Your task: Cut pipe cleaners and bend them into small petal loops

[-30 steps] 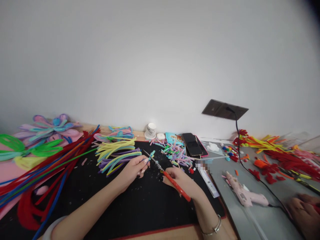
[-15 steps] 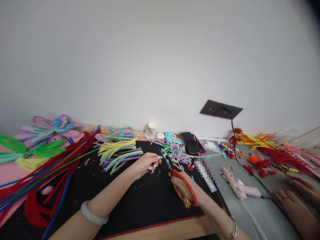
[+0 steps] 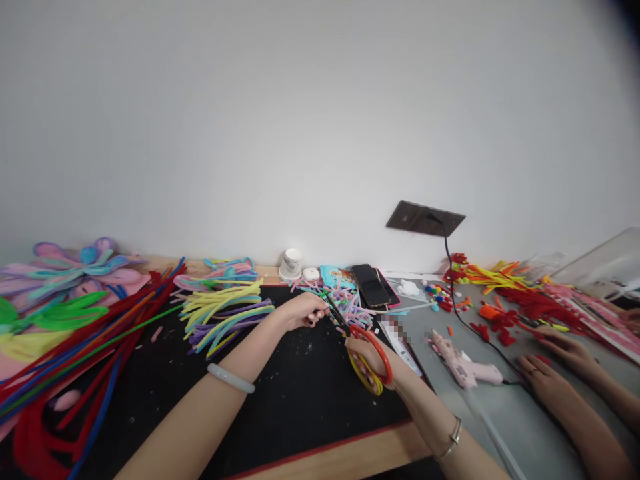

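The right hand is gripping red-handled scissors — blades reaching toward the left hand, which is pinching a short pipe-cleaner piece just beyond the tips, above the black mat.

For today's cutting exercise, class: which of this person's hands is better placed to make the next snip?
Right. The right hand has its fingers through the scissors' handles, blades pointing at the small piece the left hand pinches.

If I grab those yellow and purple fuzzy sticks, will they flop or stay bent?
The fuzzy sticks probably feel light and bendy: they lie in curved arcs, holding a shape. Loose in a pile, they would likely scatter rather than roll, their fuzz catching the black mat.
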